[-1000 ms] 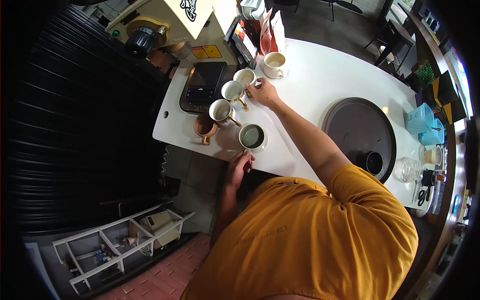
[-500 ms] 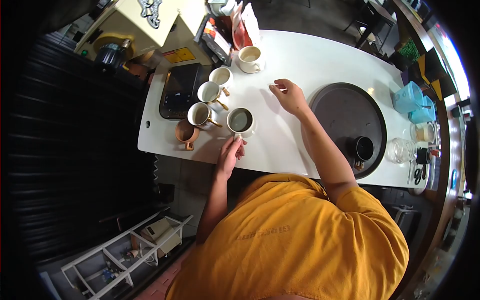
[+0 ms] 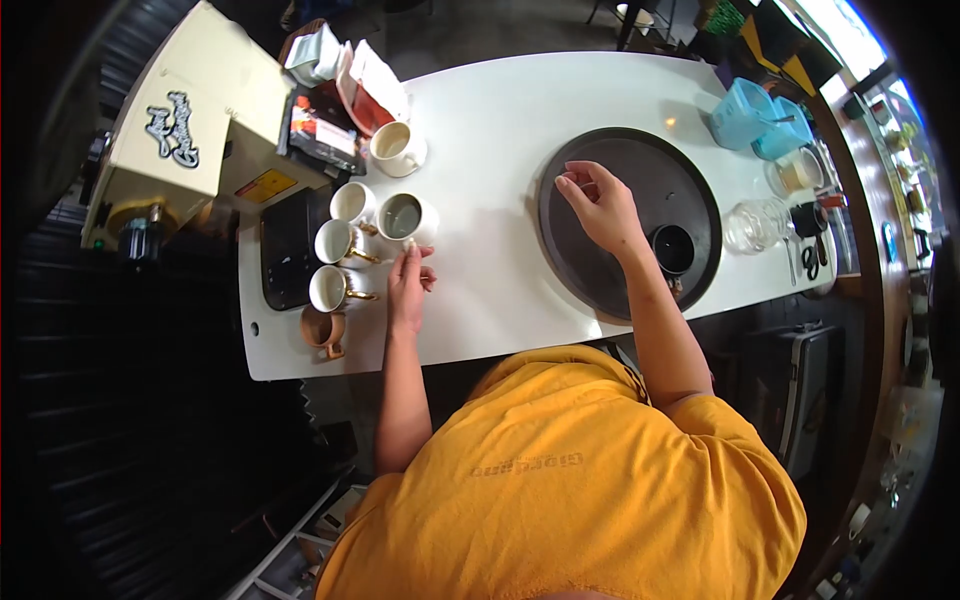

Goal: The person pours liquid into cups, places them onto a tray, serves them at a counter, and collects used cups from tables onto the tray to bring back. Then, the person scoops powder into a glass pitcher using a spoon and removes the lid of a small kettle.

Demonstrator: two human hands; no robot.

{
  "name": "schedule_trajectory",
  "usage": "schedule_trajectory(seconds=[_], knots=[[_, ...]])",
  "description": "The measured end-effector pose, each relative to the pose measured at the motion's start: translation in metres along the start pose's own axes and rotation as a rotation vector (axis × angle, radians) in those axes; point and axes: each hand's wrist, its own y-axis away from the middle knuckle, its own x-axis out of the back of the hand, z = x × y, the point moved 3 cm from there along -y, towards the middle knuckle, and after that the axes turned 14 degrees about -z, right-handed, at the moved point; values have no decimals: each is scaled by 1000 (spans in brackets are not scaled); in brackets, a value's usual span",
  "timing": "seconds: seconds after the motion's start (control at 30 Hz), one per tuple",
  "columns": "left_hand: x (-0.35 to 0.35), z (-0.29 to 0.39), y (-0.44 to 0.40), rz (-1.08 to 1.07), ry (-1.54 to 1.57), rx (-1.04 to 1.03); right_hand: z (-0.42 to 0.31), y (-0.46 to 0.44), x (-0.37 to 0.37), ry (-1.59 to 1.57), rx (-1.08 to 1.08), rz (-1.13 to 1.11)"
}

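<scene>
My left hand (image 3: 407, 290) grips the handle of a white mug with a grey inside (image 3: 402, 217), its fingers closed at the near side. This mug stands right beside a white mug (image 3: 352, 203) and a gold-handled white mug (image 3: 334, 242). Nearer me are another gold-handled mug (image 3: 327, 288) and a brown mug (image 3: 321, 327). A cream mug (image 3: 395, 150) stands farther back. My right hand (image 3: 607, 213) hovers over a dark round tray (image 3: 590, 270), fingers loosely bent, thumb apart, holding nothing. A black cup (image 3: 673, 247) sits on the tray, partly behind my right wrist.
A cream-coloured machine (image 3: 200, 110) and a dark flat device (image 3: 288, 255) occupy the table's left end, with a black package (image 3: 325, 130) near them. At right are blue containers (image 3: 743, 112), a glass jar (image 3: 752, 225) and scissors (image 3: 808, 262). The white table's (image 3: 470, 345) front edge faces me.
The grey-inside mug has gone away from me and left, up against the white mugs, with my left hand on its handle. My right hand has moved right, over the tray. The view has shifted.
</scene>
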Motion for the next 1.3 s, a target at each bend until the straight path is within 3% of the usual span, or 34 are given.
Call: schedule_trajectory(seconds=[0.17,0.33,0.4,0.47,0.6,0.77,0.9,1.3], knots=[[-3,8,-17,38,11,10,-4,35,43,2,-3,116],[-10,17,-24,43,28,3,6,67,82,229,27,341],[-7,18,-27,32,21,-16,26,78,95,261,-49,363],[-9,22,-29,11,36,-14,36,88,105,462,18,385],[-6,22,-34,35,47,-23,58,108,113,459,-156,148],[-4,20,-40,77,64,-36,75,117,107,416,-158,-42],[-6,15,-44,132,38,-57,77,116,105,377,-196,-75],[-19,8,13,282,-125,-55,64,98,100,342,-12,-49]])
